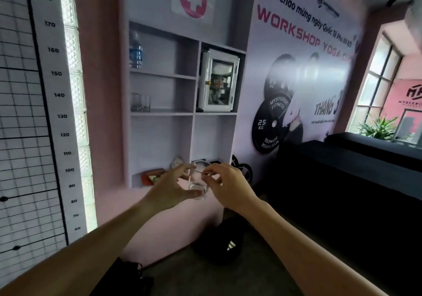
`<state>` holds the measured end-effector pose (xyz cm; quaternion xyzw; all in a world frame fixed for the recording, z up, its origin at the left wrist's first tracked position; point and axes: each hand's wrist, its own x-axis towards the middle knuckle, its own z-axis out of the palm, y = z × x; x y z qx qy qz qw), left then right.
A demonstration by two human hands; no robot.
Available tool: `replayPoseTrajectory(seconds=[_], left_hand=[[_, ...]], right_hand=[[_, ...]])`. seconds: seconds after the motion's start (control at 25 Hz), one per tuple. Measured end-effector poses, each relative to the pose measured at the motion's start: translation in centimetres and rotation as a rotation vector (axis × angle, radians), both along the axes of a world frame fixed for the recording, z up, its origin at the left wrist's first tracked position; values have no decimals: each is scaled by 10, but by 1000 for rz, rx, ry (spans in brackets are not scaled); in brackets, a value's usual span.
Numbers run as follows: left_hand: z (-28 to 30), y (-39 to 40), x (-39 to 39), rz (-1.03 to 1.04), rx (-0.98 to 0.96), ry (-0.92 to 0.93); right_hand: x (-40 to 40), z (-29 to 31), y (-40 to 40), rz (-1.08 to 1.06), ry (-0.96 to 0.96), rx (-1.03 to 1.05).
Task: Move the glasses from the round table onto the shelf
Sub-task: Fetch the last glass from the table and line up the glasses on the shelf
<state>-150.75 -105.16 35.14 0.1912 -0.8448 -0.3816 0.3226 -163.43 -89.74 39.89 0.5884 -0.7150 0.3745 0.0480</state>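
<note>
A clear drinking glass (198, 181) is held upright in the air in front of the wall shelf (162, 114). My left hand (170, 189) grips its lower side and base with fingers and thumb. My right hand (225, 186) pinches its rim from the right. Two more clear glasses (140, 102) stand side by side at the left end of the shelf's middle board. The round table is out of view.
A blue-labelled water bottle (135, 50) stands on the top board. A small glass-door cabinet (218, 81) fills the right compartment. Boxes (151, 177) lie on the bottom board. A black cap (225, 242) lies on the floor; dark covered benches (342, 181) stand right.
</note>
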Motion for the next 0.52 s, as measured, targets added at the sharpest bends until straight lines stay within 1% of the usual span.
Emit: replayPoseTrajectory(seconds=[0.12,0.28,0.4,0.52], left_hand=[[12,-54,-27,-2,1,4],[28,-104,-48,-15,-38,-4],[32,-139,-61,5,-37,-2],[30,-169,-73,41,-95,-19]], right_hand=[[-28,11,-54,-13,8,-6],[-55,16,-110,-15,2,-16],[-74,14,-152,14,-4,-16],[-93,10,-191,56,-6,-9]])
